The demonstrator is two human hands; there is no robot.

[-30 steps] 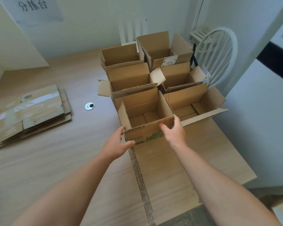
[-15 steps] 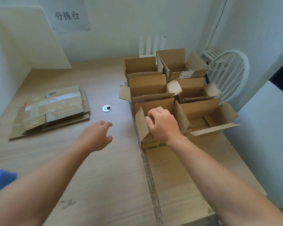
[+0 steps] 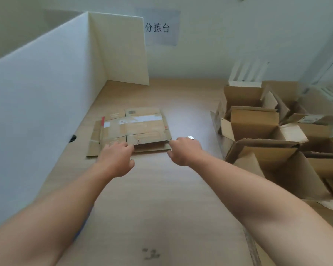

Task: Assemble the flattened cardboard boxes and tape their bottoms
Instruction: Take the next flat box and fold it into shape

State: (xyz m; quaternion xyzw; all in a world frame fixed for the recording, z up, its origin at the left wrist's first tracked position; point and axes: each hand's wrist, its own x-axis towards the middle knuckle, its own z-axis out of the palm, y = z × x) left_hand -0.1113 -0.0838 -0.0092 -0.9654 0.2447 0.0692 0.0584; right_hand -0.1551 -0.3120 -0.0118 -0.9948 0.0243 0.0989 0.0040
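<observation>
A stack of flattened cardboard boxes (image 3: 138,127) lies on the wooden table (image 3: 161,198), left of centre, with old tape and labels on top. My left hand (image 3: 115,160) reaches the stack's near edge; its loosely curled fingers touch the top sheet and the thumb hangs free. My right hand (image 3: 185,150) is at the stack's near right corner with fingers loosely curled, and no grip shows. Several assembled open boxes (image 3: 258,127) stand packed together at the right.
A white partition (image 3: 46,93) walls off the table's left side and back corner. A small metal disc (image 3: 190,137) sits in the tabletop just behind my right hand. A paper sign (image 3: 157,27) hangs on the back wall. A white slatted chair back (image 3: 246,72) rises behind the boxes.
Both hands left the nearest assembled box and swung left to the flat stack. The view turned left with them, so the assembled boxes now sit at the right edge.
</observation>
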